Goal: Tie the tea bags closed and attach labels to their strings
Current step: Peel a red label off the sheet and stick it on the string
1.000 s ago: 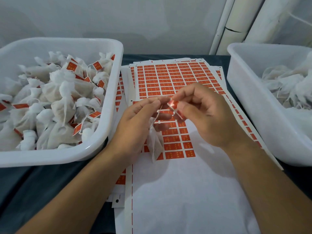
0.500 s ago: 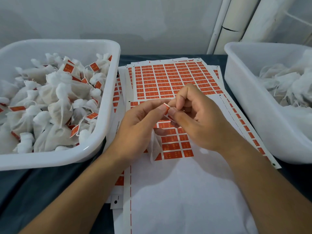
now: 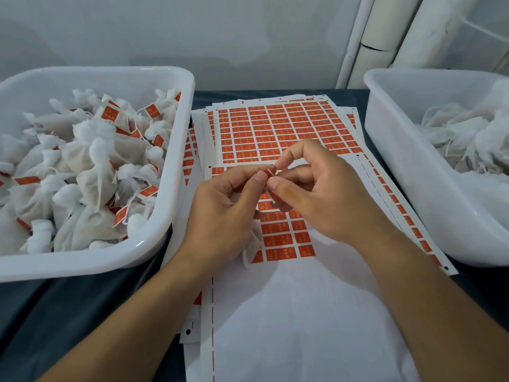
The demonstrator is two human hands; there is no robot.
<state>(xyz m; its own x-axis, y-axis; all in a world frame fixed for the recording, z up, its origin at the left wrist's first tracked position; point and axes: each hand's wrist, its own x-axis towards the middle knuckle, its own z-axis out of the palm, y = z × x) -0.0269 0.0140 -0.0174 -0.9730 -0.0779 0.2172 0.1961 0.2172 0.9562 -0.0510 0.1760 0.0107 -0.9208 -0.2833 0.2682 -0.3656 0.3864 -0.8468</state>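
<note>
To do this step well, both hands needed to press the sticker's two halves flat together, with the string caught inside. The left hand [image 3: 228, 199] and the right hand [image 3: 319, 194] both pinched the little red label [image 3: 270, 172]. They held it above the sticker sheet [image 3: 278, 125]. The white tea bag [image 3: 254, 245] hung down under the left hand.

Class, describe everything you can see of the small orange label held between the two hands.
The orange label is a tiny sticker, orange-red with a white edge, apparently folded. It is held above the label sheet, pinched between the fingertips of the left hand and the right hand. Most of it is hidden by fingers; its print is unreadable.
</note>
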